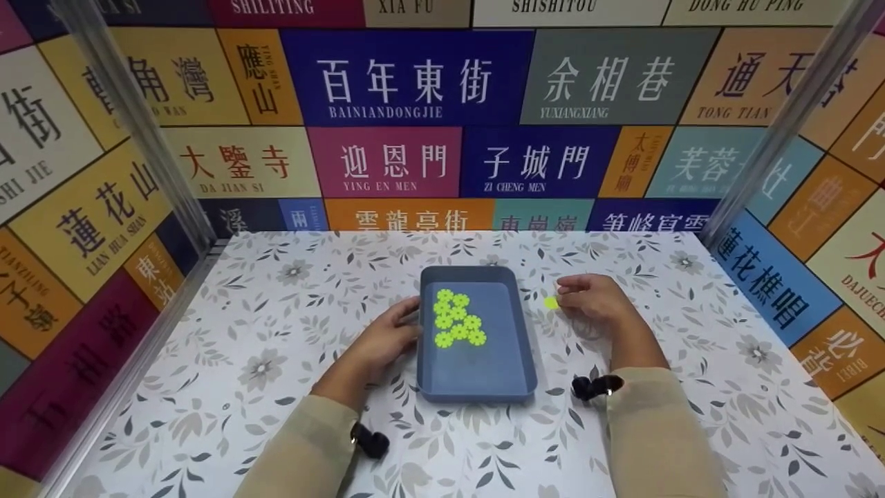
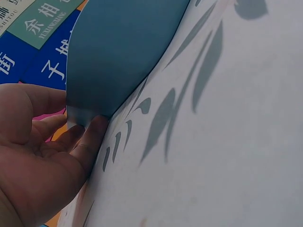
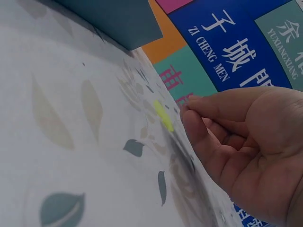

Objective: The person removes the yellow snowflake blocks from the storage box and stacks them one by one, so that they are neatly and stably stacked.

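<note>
A blue-grey rectangular tray (image 1: pixel 477 373) sits on the table with several yellow-green flower-shaped plastic discs (image 1: pixel 456 313) lying together in its upper left part. My left hand (image 1: pixel 388 337) rests beside the tray, fingertips against its left outer wall (image 2: pixel 113 61); some fingertips are hidden behind that wall. To the right of the tray is my right hand (image 1: pixel 598 301), thumb and forefinger tips together, the other fingers curled in. A single yellow-green disc (image 3: pixel 164 116) shows just beyond these fingertips, with a gap between in the right wrist view. In the head view, it overlaps the fingertips' edge.
A white floral cloth (image 1: pixel 276 325) covers the table. Colourful panels with street-sign lettering (image 1: pixel 408 76) rise behind and at both sides. Clear upright posts stand at the back corners. A small black camera (image 1: pixel 373 441) is strapped at each wrist.
</note>
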### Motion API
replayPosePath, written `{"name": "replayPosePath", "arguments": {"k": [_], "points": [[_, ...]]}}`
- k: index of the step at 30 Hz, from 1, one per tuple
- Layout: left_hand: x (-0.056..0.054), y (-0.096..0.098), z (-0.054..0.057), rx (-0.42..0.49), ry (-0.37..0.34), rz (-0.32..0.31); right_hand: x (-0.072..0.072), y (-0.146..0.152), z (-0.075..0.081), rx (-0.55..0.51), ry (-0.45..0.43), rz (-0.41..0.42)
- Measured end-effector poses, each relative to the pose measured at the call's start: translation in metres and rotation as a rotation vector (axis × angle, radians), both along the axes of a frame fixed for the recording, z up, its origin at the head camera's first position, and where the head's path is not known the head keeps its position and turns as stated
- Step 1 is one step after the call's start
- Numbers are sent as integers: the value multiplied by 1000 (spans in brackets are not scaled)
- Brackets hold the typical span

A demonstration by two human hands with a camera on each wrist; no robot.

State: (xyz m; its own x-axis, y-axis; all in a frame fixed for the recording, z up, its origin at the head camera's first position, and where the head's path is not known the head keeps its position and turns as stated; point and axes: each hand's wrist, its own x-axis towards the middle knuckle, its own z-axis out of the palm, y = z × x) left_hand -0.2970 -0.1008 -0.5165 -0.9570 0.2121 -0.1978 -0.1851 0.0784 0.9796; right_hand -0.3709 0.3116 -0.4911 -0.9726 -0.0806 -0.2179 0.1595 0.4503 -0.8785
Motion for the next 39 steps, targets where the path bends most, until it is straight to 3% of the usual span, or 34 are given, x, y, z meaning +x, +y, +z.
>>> {"name": "replayPosePath", "arguments": {"k": [6, 16, 28, 34, 39], "points": [[0, -1, 2, -59, -3, -4, 4, -14, 15, -73, 4, 47], [0, -2, 3, -51, -12, 7, 10, -42, 32, -240, 2, 181], [0, 0, 4, -42, -22, 13, 16, -77, 49, -219, -11, 264], [-1, 2, 1, 27, -2, 4, 4, -100, 53, -148, -39, 305], [-1, 3, 0, 20, 5, 13, -7, -116, 48, -82, -73, 336]]}}
